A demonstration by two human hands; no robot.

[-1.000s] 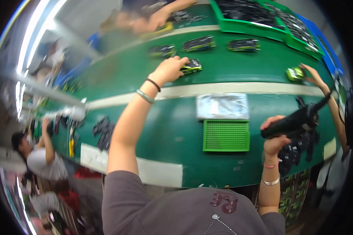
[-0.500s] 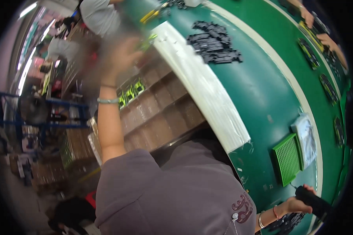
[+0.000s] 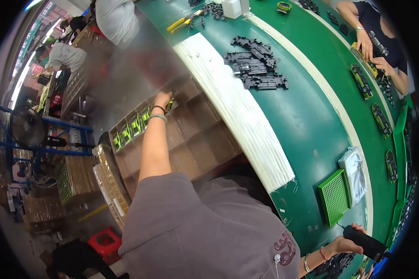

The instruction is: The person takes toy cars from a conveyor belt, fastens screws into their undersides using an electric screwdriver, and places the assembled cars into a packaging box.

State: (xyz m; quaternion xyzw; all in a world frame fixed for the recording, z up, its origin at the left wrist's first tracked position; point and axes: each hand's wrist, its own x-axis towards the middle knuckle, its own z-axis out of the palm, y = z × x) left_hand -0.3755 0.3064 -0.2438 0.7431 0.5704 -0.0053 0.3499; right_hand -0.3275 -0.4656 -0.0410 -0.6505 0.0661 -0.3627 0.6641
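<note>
My left hand [image 3: 162, 100] reaches out over a divided cardboard box [image 3: 184, 128]. Its fingers are closed on a small lime-green and black toy car part [image 3: 171, 103], mostly hidden by the hand. A row of similar lime-green car parts [image 3: 136, 125] sits in the compartments along the box's far left side. At lower right, my right hand [image 3: 347, 245] grips a black electric screwdriver [image 3: 365, 242], whose thin bit points toward a green perforated tray [image 3: 334, 197]. Black plastic chassis parts [image 3: 337, 266] lie beneath my right wrist.
A white cloth strip [image 3: 239, 116] covers the green table's edge beside the box. Black chassis parts [image 3: 256, 65] are piled beyond it, near yellow-handled pliers [image 3: 179, 24]. Toy cars [image 3: 381, 120] line the green belt; a co-worker's hands [image 3: 372, 53] work across it. A red stool [image 3: 104, 242] stands at lower left.
My left hand has come down from beside the white cloth into the box, carrying the lime-green part. My right hand keeps hold of the screwdriver. The view has shifted slightly.
</note>
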